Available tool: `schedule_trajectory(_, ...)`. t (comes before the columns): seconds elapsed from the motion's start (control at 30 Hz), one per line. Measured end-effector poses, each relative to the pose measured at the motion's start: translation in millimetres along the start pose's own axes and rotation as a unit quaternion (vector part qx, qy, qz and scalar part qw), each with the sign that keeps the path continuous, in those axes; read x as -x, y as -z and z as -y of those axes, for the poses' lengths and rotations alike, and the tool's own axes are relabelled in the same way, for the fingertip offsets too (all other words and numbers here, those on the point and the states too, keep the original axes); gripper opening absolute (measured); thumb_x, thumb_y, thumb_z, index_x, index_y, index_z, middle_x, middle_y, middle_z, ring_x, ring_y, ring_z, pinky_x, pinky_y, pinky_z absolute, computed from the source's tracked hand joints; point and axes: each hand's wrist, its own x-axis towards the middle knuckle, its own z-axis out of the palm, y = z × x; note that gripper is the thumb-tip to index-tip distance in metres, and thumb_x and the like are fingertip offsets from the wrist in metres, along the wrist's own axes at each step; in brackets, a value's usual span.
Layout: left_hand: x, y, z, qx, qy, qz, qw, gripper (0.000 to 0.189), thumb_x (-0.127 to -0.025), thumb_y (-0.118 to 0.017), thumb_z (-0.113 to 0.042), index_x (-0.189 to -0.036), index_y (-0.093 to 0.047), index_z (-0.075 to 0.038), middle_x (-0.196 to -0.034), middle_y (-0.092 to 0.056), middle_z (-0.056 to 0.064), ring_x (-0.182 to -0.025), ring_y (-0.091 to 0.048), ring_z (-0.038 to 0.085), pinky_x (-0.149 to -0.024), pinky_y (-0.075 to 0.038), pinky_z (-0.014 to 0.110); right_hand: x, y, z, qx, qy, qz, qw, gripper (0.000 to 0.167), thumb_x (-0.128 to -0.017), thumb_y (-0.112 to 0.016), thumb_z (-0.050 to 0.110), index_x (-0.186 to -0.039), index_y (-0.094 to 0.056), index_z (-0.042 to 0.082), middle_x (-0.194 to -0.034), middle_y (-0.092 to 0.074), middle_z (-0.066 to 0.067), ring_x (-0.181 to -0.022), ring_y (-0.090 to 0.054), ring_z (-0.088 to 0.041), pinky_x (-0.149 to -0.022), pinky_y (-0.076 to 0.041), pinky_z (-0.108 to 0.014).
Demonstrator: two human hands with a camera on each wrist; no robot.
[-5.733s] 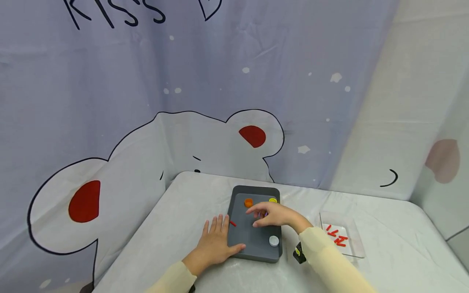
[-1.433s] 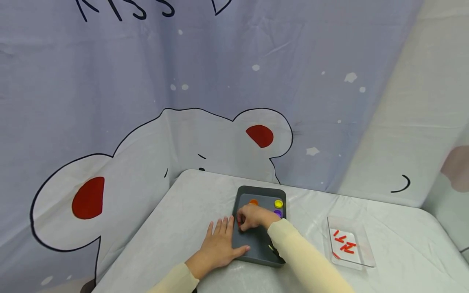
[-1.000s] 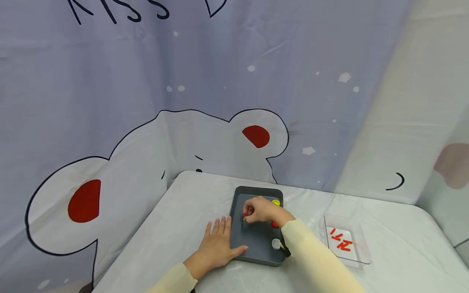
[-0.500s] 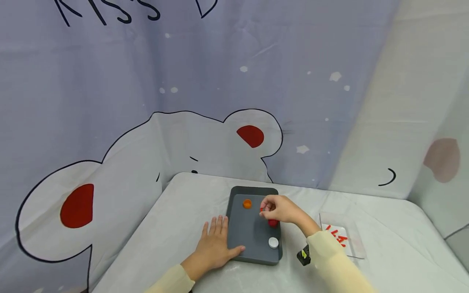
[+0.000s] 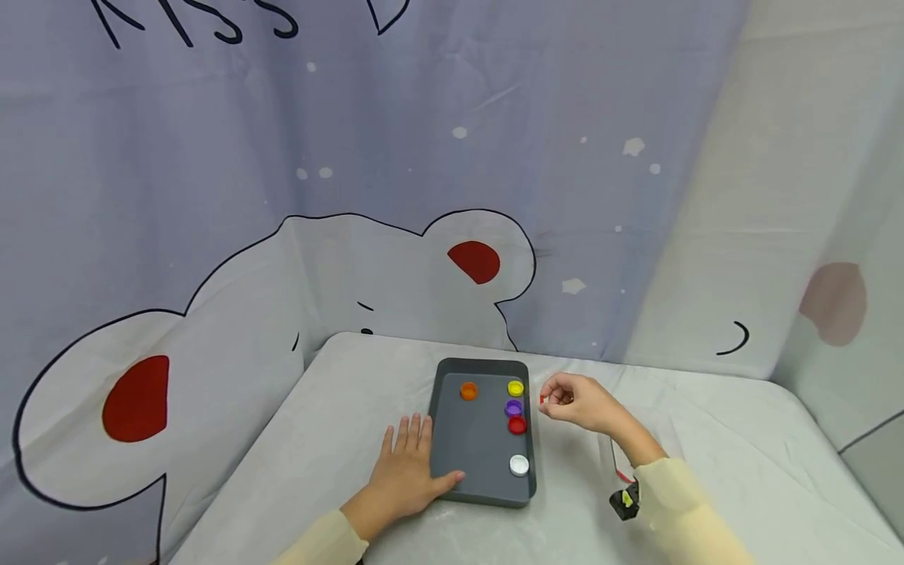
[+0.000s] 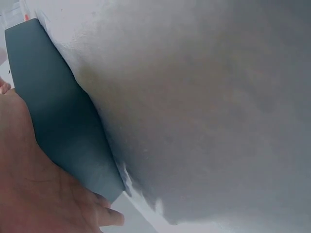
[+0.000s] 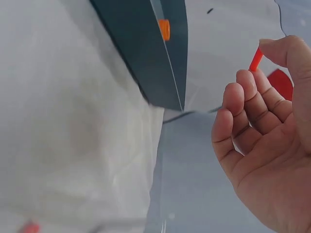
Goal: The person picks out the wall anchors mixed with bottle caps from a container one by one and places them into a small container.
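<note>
My right hand pinches a small red stick between thumb and forefinger, the other fingers loosely curved. It hangs just right of the grey tray. Straight-fingered, my left hand lies along the tray's left side, its thumb over the near left corner. Inside the tray, an orange cap sits at the far left. Down the right side lie a yellow cap, a purple cap, a red cap and, nearer the front, a white cap.
A clear plastic box stands to the right, mostly hidden behind the right forearm; a red stick shows at its near corner. White cloth covers the table, and a printed curtain hangs behind it.
The red stick that lay at the tray's left is now pinched in my right hand. That hand has moved right, out past the tray's right edge. My left hand stays by the tray.
</note>
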Motion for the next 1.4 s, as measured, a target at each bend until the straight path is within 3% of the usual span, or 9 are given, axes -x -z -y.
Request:
schedule_trajectory(0.37,-1.9,-5.5,1.0,-0.003,0.0,-0.003,1.0,0.11,-0.089,-0.049,-0.079,-0.158,-0.026,0.004,-0.163,-0.024,0.027,-0.152,-0.019,0.044,-0.121,-0.009,0.062,35.0,27,-13,0.005,-0.039,-0.018,0.9991,0.012,-0.088,-0.074,0.013,-0.097,-0.067,0.011,-0.079,-0.061,0.003,-0.068,-0.055,-0.007,-0.062,-0.047,-0.023)
schedule_trajectory(0.73,0.6,-0.5,1.3,0.001,-0.003,-0.007,1.0,0.109,-0.089,-0.049,-0.077,-0.157,-0.026,0.005,-0.162,-0.026,0.029,-0.151,-0.022,0.045,-0.12,-0.011,0.062,65.9,48,-24,-0.003,-0.065,-0.038,0.9971,0.012,-0.088,-0.071,0.009,-0.099,-0.066,0.006,-0.08,-0.061,-0.001,-0.068,-0.057,-0.007,-0.062,-0.048,-0.024)
schedule_trajectory(1.07,3.7,1.3,1.2,0.004,-0.002,-0.006,1.0,0.109,-0.089,-0.049,-0.077,-0.157,-0.026,0.005,-0.161,-0.026,0.028,-0.151,-0.022,0.045,-0.12,-0.011,0.062,87.0,58,-34,0.008,-0.069,-0.053,0.9962,0.014,-0.09,-0.072,0.013,-0.101,-0.067,0.005,-0.08,-0.061,0.001,-0.069,-0.055,-0.004,-0.063,-0.047,-0.023)
schedule_trajectory(1.4,2.8,-0.5,1.1,0.006,-0.004,-0.009,0.9999,0.109,-0.089,-0.049,-0.077,-0.157,-0.026,0.005,-0.161,-0.027,0.028,-0.151,-0.022,0.045,-0.12,-0.01,0.062,105.0,58,-48,0.016,-0.056,-0.074,0.9956,0.011,-0.087,-0.071,0.007,-0.098,-0.068,0.003,-0.077,-0.061,0.006,-0.066,-0.056,-0.002,-0.062,-0.047,-0.022)
